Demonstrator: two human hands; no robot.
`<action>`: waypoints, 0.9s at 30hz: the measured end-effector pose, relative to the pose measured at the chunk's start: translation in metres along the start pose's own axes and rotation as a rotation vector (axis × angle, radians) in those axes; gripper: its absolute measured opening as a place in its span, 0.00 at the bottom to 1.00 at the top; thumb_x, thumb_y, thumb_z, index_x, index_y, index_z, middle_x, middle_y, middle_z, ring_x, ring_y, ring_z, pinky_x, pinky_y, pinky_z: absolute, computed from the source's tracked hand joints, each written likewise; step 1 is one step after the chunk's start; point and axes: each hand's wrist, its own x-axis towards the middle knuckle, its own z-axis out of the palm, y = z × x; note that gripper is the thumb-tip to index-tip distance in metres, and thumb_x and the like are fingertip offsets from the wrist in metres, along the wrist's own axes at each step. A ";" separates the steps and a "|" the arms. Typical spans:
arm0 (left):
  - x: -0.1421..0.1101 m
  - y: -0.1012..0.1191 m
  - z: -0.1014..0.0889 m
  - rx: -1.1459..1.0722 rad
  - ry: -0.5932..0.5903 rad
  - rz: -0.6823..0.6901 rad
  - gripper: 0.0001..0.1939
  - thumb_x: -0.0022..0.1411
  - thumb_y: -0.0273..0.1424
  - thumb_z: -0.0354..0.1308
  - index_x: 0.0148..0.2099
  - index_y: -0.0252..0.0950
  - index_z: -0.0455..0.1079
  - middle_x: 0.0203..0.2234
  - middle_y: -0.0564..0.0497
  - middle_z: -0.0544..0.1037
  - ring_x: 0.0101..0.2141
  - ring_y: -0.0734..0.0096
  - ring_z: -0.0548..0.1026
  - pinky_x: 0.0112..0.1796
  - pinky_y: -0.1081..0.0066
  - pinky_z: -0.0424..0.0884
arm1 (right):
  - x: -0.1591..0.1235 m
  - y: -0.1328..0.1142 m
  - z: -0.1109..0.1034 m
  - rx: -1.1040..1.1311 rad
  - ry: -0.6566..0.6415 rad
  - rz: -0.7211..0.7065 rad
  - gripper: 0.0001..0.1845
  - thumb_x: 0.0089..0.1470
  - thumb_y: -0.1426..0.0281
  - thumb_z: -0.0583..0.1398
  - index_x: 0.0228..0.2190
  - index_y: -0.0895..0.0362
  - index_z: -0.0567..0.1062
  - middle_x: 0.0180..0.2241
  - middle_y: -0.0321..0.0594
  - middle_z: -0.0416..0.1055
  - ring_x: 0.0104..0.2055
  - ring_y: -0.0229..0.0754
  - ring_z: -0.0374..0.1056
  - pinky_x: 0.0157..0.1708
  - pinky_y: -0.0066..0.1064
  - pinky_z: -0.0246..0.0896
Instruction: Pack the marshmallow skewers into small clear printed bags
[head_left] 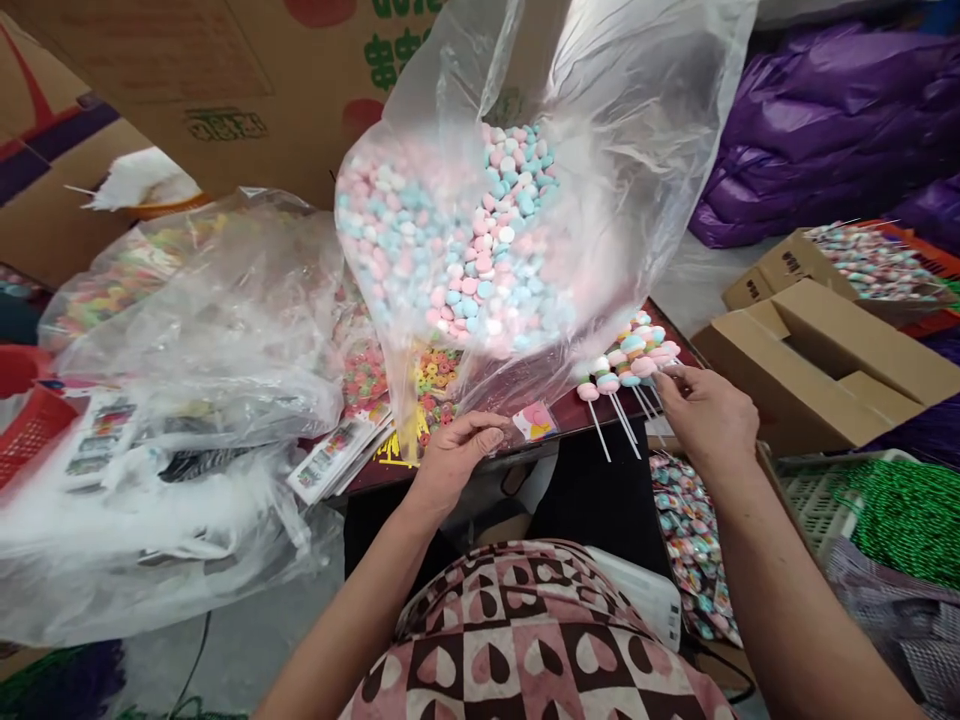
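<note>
A big clear plastic bag [600, 190] full of pink, blue and white candy pieces [457, 250] stands upright on a dark red table [574, 412]. My left hand [456, 455] rests at the table's front edge under the bag, fingers curled, touching the bag's bottom plastic. My right hand [701, 410] is to the right, fingers pinched on the white sticks of several candy skewers [626, 362] lying on the table beside the bag. A small pink sachet [535, 418] lies between my hands.
Crumpled clear bags [195, 400] with packets fill the left. Ring-shaped candies [420, 375] lie behind the big bag. Open cardboard boxes [817, 360] and a box of finished skewers [870, 260] stand right; purple bags [832, 120] behind. A green crate [825, 490] and wrapped candies [686, 530] sit lower right.
</note>
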 end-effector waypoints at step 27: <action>0.010 0.007 -0.022 -0.165 -0.020 0.105 0.05 0.50 0.32 0.72 0.31 0.40 0.80 0.35 0.51 0.80 0.38 0.71 0.76 0.41 0.71 0.69 | -0.045 0.006 -0.029 1.223 0.113 0.006 0.09 0.46 0.63 0.70 0.29 0.53 0.79 0.21 0.32 0.64 0.21 0.34 0.54 0.21 0.30 0.48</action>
